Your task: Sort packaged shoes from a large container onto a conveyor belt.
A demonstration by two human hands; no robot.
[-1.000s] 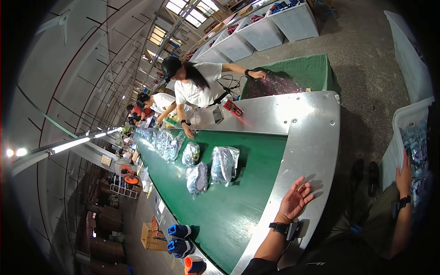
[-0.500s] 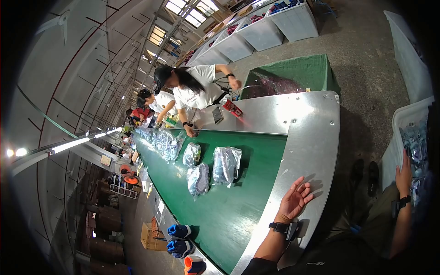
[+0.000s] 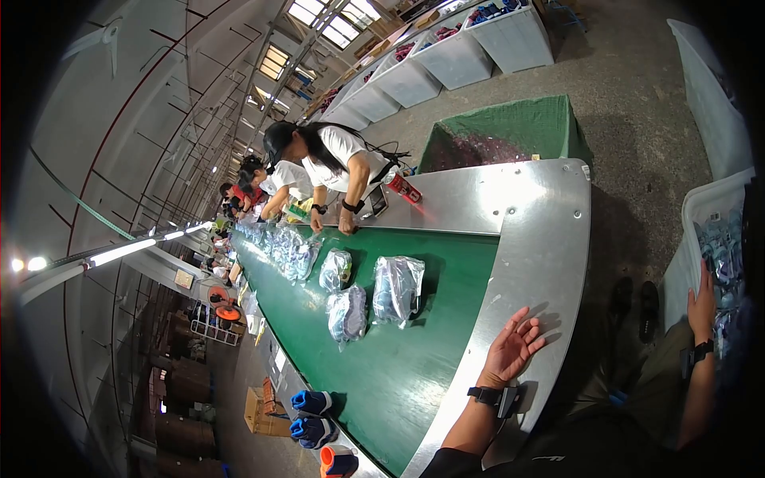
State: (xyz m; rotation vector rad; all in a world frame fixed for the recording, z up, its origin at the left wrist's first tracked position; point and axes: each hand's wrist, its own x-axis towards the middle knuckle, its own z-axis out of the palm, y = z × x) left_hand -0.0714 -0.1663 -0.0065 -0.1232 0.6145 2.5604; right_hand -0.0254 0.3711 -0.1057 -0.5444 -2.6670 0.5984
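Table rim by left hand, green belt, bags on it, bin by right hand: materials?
Table rim: bare metal, perhaps stainless steel; grey, with bright glare patches.
Green belt: likely rubber or PVC; smooth, semi-gloss, broad soft highlight.
Bags: apparently thin clear plastic film; glossy, crinkled, contents showing through.
Bin: probably moulded plastic; pale, satin-looking, smooth walls.

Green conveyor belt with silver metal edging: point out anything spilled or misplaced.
No spill shows. The lone red cylindrical can on the silver metal edging looks slightly odd, since the green belt carries goods in clear plastic.
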